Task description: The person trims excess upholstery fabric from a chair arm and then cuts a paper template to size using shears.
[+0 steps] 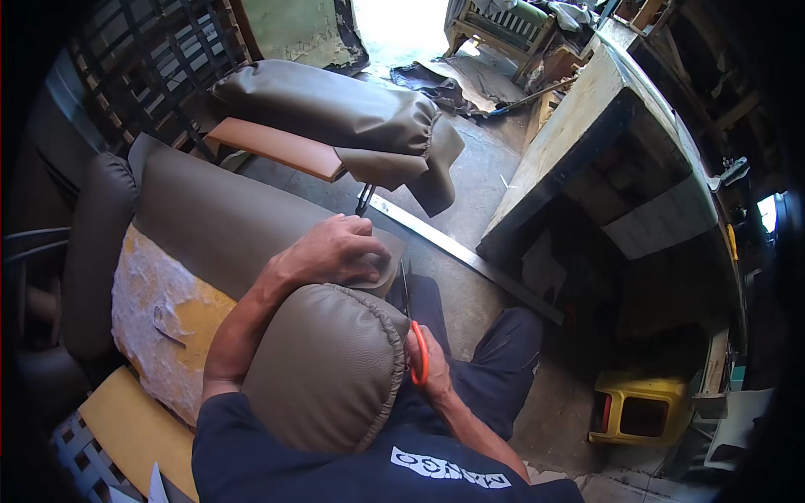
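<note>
My right hand [435, 374] grips a pair of scissors [422, 356] by the orange handles, with the dark blades pointing away from me. Beyond it to the left, my left hand [340, 251] has its fingers curled over the edge of a brown vinyl cover [222, 210], close to the blade tips. A rounded armrest [323, 360] in matching vinyl, gathered along its rim, lies between my left arm and my lap. I cannot see whether the blades are on the vinyl.
Ahead stands another padded armrest [327, 105] with a loose vinyl flap and a tan board [272, 148]. Fluffy wadding [159, 293] and yellow foam [138, 427] are at the left. A metal bar [453, 251] crosses the floor. A large table [553, 138] and yellow stool-like object [641, 408] are right.
</note>
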Action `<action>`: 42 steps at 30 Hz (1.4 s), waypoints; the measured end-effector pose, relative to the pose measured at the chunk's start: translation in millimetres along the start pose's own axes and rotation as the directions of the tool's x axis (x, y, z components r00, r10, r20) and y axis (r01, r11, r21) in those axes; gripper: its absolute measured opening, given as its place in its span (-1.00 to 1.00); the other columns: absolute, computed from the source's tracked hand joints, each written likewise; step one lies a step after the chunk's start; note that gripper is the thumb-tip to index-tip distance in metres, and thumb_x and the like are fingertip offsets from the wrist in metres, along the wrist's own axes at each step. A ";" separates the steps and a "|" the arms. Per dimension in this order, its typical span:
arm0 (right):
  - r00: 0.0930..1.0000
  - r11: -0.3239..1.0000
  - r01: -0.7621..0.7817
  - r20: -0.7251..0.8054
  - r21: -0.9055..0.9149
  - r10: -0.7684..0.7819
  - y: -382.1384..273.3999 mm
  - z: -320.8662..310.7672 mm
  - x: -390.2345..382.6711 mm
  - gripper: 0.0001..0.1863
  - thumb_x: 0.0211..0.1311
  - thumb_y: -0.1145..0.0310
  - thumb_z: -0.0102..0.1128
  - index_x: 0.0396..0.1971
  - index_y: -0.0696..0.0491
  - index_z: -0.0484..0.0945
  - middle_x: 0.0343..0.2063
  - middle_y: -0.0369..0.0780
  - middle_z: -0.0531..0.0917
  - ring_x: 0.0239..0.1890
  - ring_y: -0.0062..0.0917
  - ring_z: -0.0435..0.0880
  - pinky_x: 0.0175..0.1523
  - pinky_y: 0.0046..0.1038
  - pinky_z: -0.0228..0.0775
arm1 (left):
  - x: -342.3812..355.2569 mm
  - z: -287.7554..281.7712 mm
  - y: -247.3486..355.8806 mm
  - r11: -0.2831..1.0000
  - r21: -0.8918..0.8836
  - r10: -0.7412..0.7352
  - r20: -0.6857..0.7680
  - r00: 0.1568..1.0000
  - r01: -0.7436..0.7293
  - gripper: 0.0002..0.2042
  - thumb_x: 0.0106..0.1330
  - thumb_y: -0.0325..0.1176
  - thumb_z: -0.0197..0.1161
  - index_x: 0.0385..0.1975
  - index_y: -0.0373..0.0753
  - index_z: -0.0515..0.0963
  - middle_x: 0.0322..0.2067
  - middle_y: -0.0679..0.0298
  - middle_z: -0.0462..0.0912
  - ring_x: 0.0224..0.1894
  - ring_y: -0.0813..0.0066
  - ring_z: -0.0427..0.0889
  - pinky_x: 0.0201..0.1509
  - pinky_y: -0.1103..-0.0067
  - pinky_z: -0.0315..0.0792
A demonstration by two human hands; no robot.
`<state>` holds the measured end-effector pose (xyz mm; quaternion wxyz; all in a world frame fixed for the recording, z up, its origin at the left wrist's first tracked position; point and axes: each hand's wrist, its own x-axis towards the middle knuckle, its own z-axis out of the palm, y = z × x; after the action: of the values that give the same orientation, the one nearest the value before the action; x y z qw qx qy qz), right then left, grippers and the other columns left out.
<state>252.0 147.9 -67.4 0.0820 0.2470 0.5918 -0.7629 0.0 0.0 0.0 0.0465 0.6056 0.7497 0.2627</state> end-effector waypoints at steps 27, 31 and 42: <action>0.988 0.980 0.152 0.013 -0.132 -0.152 -47.3 10.2 37.9 -0.50 0.44 -0.16 0.08 -0.15 0.05 0.41 -0.47 -0.40 0.43 -0.48 -0.77 0.40 -0.38 -0.66 0.34 | 3.0 -0.6 1.6 0.992 0.109 0.061 -0.034 0.998 -0.057 -0.67 0.12 -0.08 0.49 -0.15 0.00 0.69 -0.40 0.27 0.47 -0.26 0.27 0.53 -0.10 0.37 0.43; 0.981 0.974 0.193 0.005 -0.117 -0.194 -42.6 9.9 40.7 -0.48 0.44 -0.17 0.06 -0.15 0.07 0.42 -0.48 -0.39 0.44 -0.50 -0.76 0.41 -0.39 -0.66 0.34 | 3.1 -1.0 0.6 0.995 0.085 0.050 -0.029 0.998 -0.048 -0.67 0.11 -0.09 0.50 -0.15 0.00 0.69 -0.40 0.27 0.47 -0.26 0.27 0.53 -0.09 0.37 0.43; 0.991 0.985 0.134 -0.002 -0.109 -0.135 -41.4 8.3 42.9 -0.46 0.43 -0.18 0.08 -0.14 0.09 0.42 -0.49 -0.38 0.47 -0.52 -0.75 0.44 -0.41 -0.64 0.35 | 3.3 -1.1 1.3 0.995 0.085 0.056 -0.033 0.998 -0.053 -0.66 0.11 -0.09 0.50 -0.14 0.00 0.69 -0.39 0.26 0.46 -0.26 0.26 0.52 -0.10 0.36 0.43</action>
<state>195.3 159.0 -50.5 0.0407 0.2052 0.6480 -0.7323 -0.2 2.9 2.4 0.0004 0.6223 0.7442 0.2428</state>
